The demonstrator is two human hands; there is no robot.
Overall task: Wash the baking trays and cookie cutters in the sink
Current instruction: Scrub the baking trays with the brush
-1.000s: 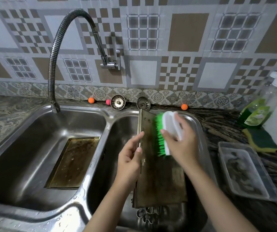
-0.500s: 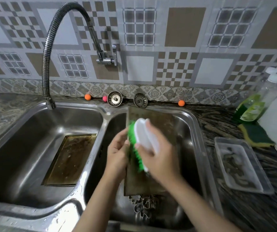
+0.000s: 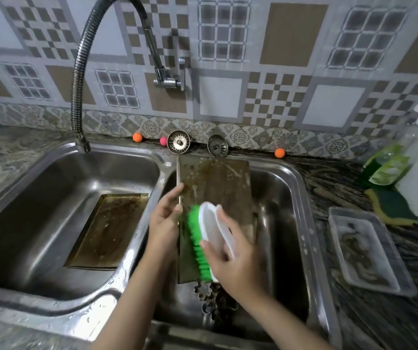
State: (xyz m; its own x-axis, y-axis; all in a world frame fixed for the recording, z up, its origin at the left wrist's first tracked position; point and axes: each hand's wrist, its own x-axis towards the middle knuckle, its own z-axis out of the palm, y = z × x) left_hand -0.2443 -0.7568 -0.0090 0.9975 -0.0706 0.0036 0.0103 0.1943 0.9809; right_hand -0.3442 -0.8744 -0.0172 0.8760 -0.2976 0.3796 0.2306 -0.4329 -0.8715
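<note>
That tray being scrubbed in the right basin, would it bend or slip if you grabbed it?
The tray probably stays stiff: it stands propped, held at one edge by the left hand. Likely slippery, since it looks wet and greasy.

Far wall: tiled backsplash (image 3: 273,72) in grey, tan and white checks, patterned border strip along its foot | tabletop (image 3: 369,311): dark veined stone on the right, paler marbled stone at left | wall-mounted tap (image 3: 170,79) with coiled steel hose (image 3: 81,72) arching left | light: even, soft, glints on wet steel
</note>
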